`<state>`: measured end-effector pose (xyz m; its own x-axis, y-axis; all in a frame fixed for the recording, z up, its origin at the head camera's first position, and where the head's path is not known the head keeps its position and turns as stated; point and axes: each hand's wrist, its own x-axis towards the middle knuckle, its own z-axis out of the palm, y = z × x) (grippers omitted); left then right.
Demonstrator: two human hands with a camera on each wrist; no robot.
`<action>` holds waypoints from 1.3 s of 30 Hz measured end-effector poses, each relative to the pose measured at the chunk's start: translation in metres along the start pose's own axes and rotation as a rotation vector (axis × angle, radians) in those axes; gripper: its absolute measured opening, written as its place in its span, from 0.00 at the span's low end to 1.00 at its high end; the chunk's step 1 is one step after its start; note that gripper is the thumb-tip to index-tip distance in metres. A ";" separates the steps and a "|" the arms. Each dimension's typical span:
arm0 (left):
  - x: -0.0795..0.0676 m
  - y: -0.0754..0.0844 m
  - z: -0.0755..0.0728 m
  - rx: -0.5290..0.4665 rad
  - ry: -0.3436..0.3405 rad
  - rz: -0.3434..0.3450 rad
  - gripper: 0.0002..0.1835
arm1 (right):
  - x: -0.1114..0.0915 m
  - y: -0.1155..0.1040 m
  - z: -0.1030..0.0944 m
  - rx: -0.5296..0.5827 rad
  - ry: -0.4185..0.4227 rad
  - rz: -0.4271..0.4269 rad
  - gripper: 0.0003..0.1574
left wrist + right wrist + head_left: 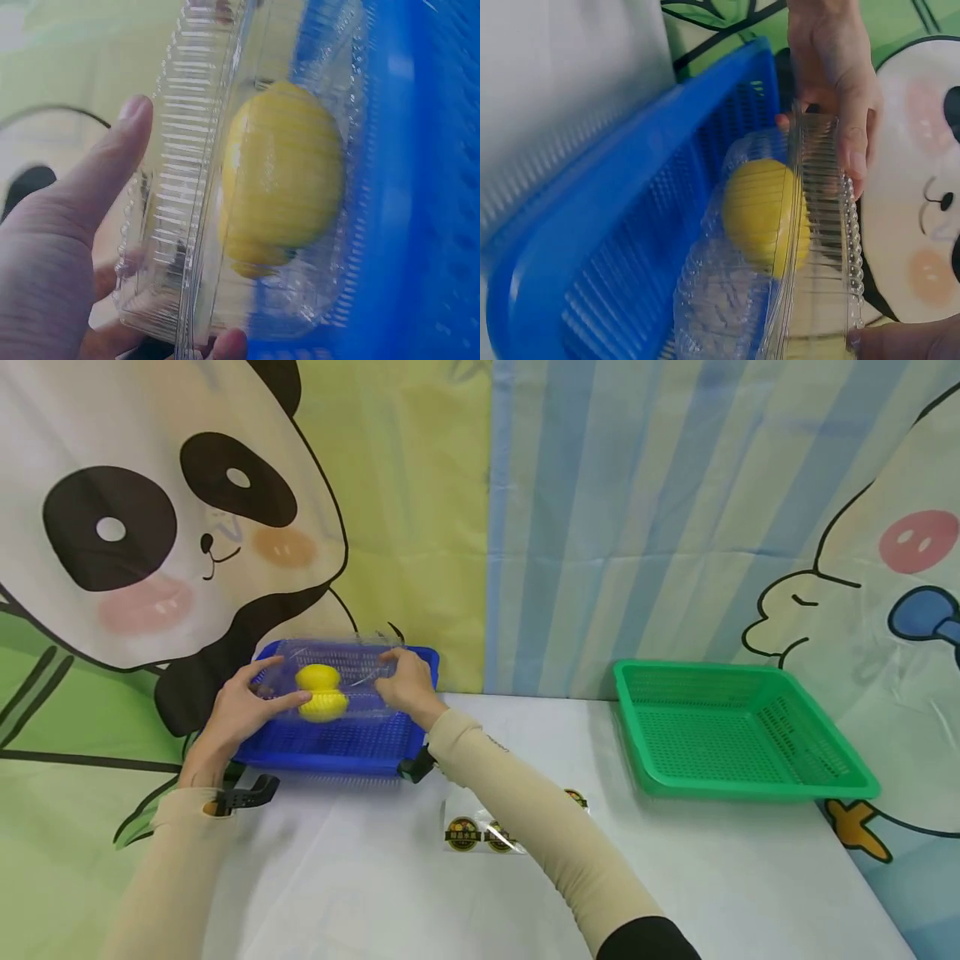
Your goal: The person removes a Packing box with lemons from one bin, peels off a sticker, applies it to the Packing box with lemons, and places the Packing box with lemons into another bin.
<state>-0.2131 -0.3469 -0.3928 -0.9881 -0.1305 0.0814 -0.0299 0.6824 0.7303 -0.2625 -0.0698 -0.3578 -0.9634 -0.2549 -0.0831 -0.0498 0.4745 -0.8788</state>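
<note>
A clear plastic clamshell box [367, 681] is tilted over the blue basket [337, 752], a lemon [281, 169] inside it. In the head view two yellow shapes show through the plastic; I cannot tell whether they are two lemons. My left hand [238, 706] holds the box's left end, its thumb along one side and fingers below. At the other end my right hand [408, 685] grips the rim. In the right wrist view only a bit of that hand [911, 341] shows. The box's two halves lie close together; whether they are latched cannot be told.
To the right stands a green basket [742, 727]. A clear sheet of round black-and-gold stickers [463, 835] lies on the white table [360, 877], partly under my right forearm. Behind the table hangs a printed cloth [600, 527] with cartoon animals.
</note>
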 end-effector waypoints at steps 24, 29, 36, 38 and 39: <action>0.017 0.128 0.073 -0.002 -0.120 0.262 0.47 | -0.042 0.042 -0.169 0.164 -0.004 0.087 0.34; 0.013 0.136 0.093 0.002 -0.124 0.267 0.48 | -0.050 0.059 -0.184 0.142 -0.002 0.091 0.34; 0.004 0.142 0.121 0.032 -0.143 0.255 0.52 | -0.063 0.091 -0.193 0.099 -0.013 0.119 0.34; 0.003 0.144 0.129 0.041 -0.141 0.259 0.52 | -0.065 0.101 -0.194 0.106 -0.009 0.130 0.34; 0.003 0.145 0.134 0.042 -0.140 0.262 0.52 | -0.065 0.106 -0.195 0.116 -0.005 0.135 0.34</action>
<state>-0.2409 -0.1521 -0.3770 -0.9741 0.1528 0.1667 0.2255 0.7092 0.6680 -0.2562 0.1618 -0.3537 -0.9579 -0.2000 -0.2058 0.1108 0.4039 -0.9081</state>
